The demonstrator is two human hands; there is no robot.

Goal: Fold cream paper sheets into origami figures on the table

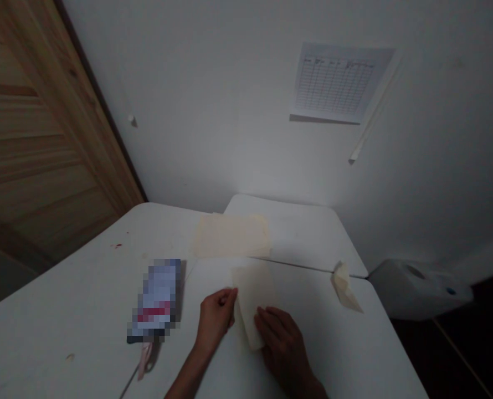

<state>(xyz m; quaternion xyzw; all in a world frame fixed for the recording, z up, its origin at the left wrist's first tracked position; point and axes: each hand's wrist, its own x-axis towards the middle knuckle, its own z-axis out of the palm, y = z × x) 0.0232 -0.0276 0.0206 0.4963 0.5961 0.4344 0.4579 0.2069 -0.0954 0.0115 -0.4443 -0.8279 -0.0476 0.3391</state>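
A cream sheet of paper [250, 293], seemingly folded, lies on the white table in front of me. My left hand [217, 317] is closed, thumb and fingertips pinching the sheet's left edge. On the lower right part of the same sheet rests my right hand [283, 339], its fingers stretched out and close together, pressing on the surface. Farther back lies a flat stack of similar cream sheets [232, 235]. A folded, creased piece of cream paper [346, 287] stands off to the right.
A pixelated flat object with a pink strap [157, 299] lies left of my hands. The white tables [84, 293] meet at seams. Behind them a printed chart [333, 83] hangs on the wall. A wooden door [42, 111] is at left; a white plastic container [416, 288] stands beyond the right edge.
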